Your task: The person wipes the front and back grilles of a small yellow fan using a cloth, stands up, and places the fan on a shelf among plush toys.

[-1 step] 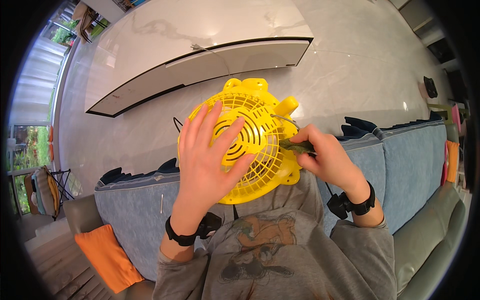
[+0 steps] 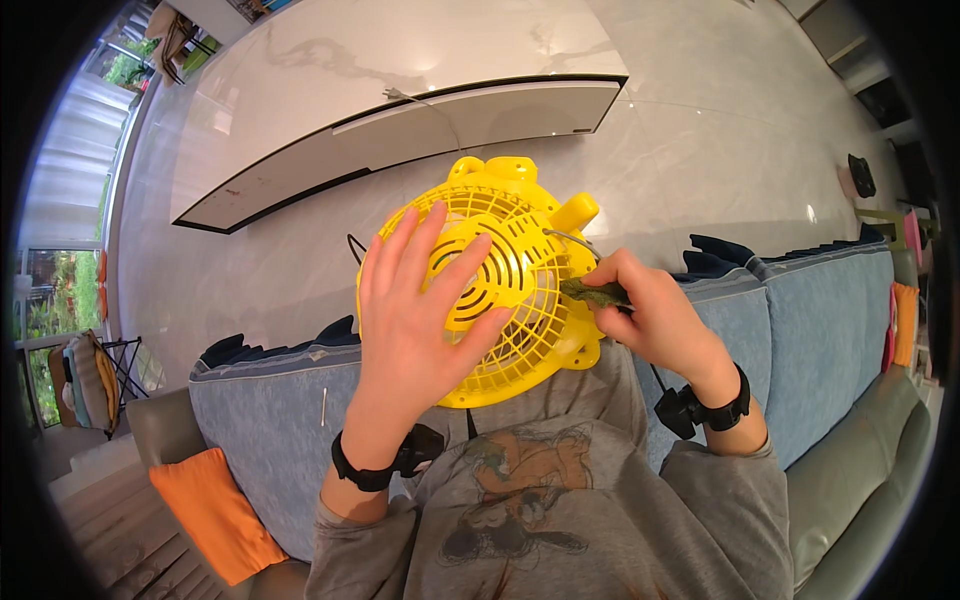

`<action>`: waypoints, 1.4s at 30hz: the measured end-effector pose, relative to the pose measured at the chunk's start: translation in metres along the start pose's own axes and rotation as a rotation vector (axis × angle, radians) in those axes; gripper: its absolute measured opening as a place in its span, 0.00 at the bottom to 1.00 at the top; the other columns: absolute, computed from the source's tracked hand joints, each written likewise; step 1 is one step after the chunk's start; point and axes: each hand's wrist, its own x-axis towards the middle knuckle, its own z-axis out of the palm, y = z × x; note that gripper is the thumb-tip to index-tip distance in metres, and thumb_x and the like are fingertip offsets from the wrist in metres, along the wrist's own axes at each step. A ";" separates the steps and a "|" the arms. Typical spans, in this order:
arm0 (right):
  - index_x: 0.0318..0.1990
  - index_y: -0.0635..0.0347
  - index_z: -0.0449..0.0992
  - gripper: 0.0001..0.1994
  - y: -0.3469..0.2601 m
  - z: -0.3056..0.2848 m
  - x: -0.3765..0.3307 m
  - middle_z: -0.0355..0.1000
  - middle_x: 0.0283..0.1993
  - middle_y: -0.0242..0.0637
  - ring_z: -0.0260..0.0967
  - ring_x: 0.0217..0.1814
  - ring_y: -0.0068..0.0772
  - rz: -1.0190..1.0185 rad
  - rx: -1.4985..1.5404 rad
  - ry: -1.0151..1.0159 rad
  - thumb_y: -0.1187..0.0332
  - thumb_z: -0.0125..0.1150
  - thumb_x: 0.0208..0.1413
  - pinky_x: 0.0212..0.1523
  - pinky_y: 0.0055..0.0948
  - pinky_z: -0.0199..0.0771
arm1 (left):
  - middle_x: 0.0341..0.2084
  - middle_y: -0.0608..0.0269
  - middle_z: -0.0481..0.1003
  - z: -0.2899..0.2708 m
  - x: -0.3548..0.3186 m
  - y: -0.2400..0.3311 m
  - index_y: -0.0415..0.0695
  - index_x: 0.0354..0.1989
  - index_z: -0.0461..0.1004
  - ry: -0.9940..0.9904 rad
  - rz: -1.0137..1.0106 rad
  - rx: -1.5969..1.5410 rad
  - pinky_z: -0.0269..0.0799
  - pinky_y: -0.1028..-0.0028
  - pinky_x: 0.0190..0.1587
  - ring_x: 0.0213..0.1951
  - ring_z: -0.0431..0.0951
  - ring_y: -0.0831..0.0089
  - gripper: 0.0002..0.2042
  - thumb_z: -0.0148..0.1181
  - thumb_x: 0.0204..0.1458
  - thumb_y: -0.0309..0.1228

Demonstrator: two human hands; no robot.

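A yellow plastic fan [image 2: 505, 262] with a round mesh grille and a slotted hub lies tilted on my lap. My left hand [image 2: 405, 310] rests flat on the left part of its grille, fingers spread. At the grille's right edge, my right hand [image 2: 655, 315] pinches a dark green cloth [image 2: 595, 292], whose tip touches the yellow mesh. A grey cord [image 2: 572, 238] runs from the fan's back toward the right hand; its far part is hidden there. Black bands with small dark boxes circle both my wrists.
Ahead stands a low white marble-topped table [image 2: 480, 50] with a plug [image 2: 395, 94] and cord near its edge. Blue sofa covers [image 2: 820, 340] flank me. A white cotton swab-like stick [image 2: 323, 407] lies on the left one, near an orange cushion [image 2: 218, 515].
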 end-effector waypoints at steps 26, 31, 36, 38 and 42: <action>0.46 0.59 0.66 0.14 0.033 0.015 -0.008 0.76 0.37 0.46 0.75 0.36 0.52 0.099 -0.167 -0.106 0.72 0.60 0.52 0.36 0.39 0.76 | 0.63 0.49 0.64 0.000 -0.001 0.001 0.51 0.56 0.76 -0.013 0.017 0.005 0.51 0.46 0.66 0.66 0.60 0.47 0.26 0.67 0.47 0.45; 0.44 0.59 0.68 0.13 0.012 -0.010 -0.005 0.76 0.35 0.46 0.75 0.35 0.53 0.176 -0.143 -0.130 0.72 0.59 0.52 0.35 0.39 0.75 | 0.63 0.49 0.64 -0.001 -0.001 0.000 0.51 0.56 0.76 -0.010 0.023 0.013 0.51 0.46 0.66 0.66 0.60 0.46 0.26 0.67 0.47 0.45; 0.45 0.60 0.68 0.12 0.027 -0.009 0.000 0.75 0.33 0.47 0.74 0.32 0.48 0.063 -0.064 -0.051 0.75 0.57 0.52 0.33 0.37 0.73 | 0.65 0.48 0.62 -0.001 0.000 -0.001 0.49 0.57 0.74 -0.042 0.029 0.008 0.50 0.47 0.67 0.67 0.58 0.46 0.27 0.65 0.49 0.44; 0.46 0.61 0.68 0.13 0.035 -0.002 0.007 0.74 0.31 0.45 0.74 0.29 0.41 0.002 -0.007 -0.100 0.77 0.56 0.52 0.31 0.33 0.72 | 0.66 0.48 0.61 -0.004 0.001 0.000 0.48 0.59 0.73 -0.057 0.032 0.018 0.49 0.47 0.67 0.68 0.57 0.45 0.27 0.64 0.50 0.44; 0.47 0.62 0.66 0.12 0.034 0.003 0.011 0.75 0.35 0.47 0.75 0.33 0.46 -0.050 0.097 -0.056 0.77 0.54 0.55 0.34 0.35 0.73 | 0.66 0.48 0.61 -0.004 0.001 -0.002 0.49 0.58 0.73 -0.052 0.031 0.020 0.49 0.47 0.67 0.68 0.57 0.46 0.27 0.65 0.50 0.43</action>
